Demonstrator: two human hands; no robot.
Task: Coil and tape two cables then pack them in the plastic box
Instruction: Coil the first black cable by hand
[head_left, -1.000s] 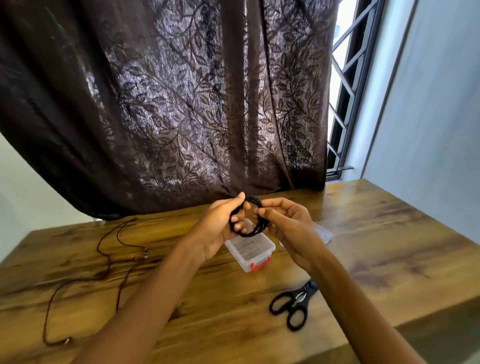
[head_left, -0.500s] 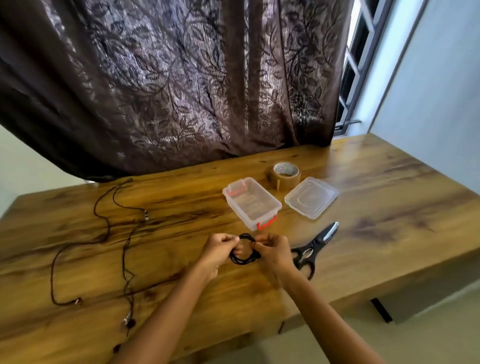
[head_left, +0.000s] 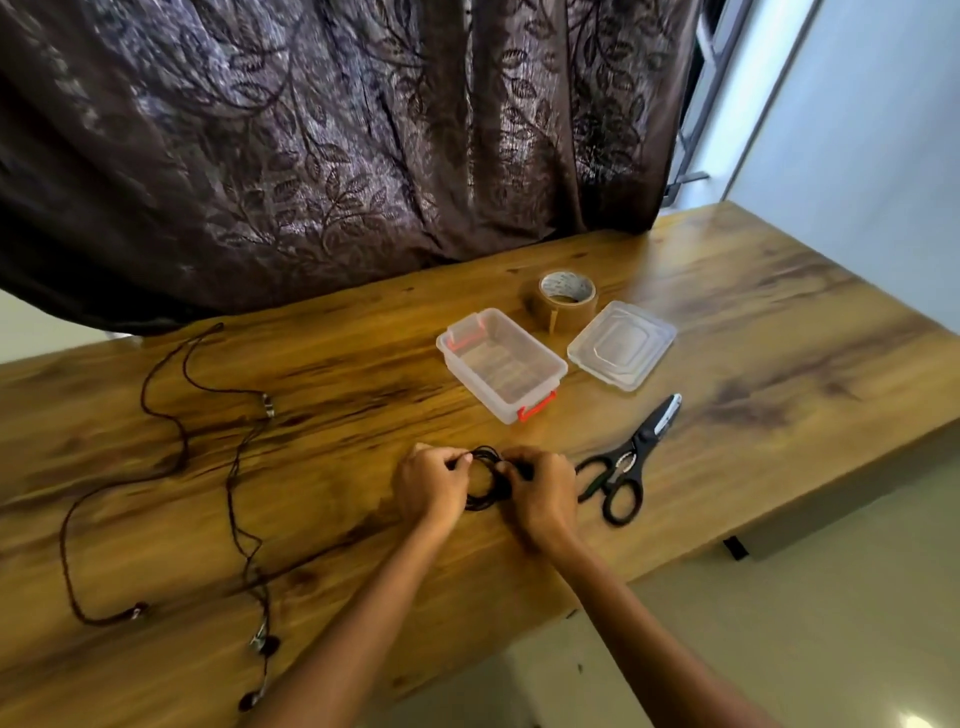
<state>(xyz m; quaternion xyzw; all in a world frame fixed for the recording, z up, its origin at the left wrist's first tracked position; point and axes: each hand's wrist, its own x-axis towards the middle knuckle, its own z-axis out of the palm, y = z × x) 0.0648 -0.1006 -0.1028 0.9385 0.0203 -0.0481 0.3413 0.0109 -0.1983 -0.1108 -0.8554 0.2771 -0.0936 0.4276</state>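
Note:
A small black coiled cable (head_left: 485, 480) rests low on the wooden table (head_left: 727, 322), pinched from both sides. My left hand (head_left: 428, 486) grips its left edge and my right hand (head_left: 543, 493) grips its right edge. A second dark brown cable (head_left: 179, 441) with earbud ends lies loose and uncoiled across the table's left side. The clear plastic box (head_left: 501, 364) with red latches stands open behind my hands, and its clear lid (head_left: 621, 344) lies to its right. A roll of brown tape (head_left: 565, 301) stands behind them.
Black scissors (head_left: 626, 460) lie just right of my right hand, blades pointing away. A dark patterned curtain (head_left: 337, 145) hangs along the table's far edge. The table's near edge runs diagonally below my forearms, with pale floor (head_left: 779, 597) beyond.
My hands have come down from in front of the curtain to the table surface, still holding the black coil. The view tilted downward, bringing the tape, lid and loose cable into sight.

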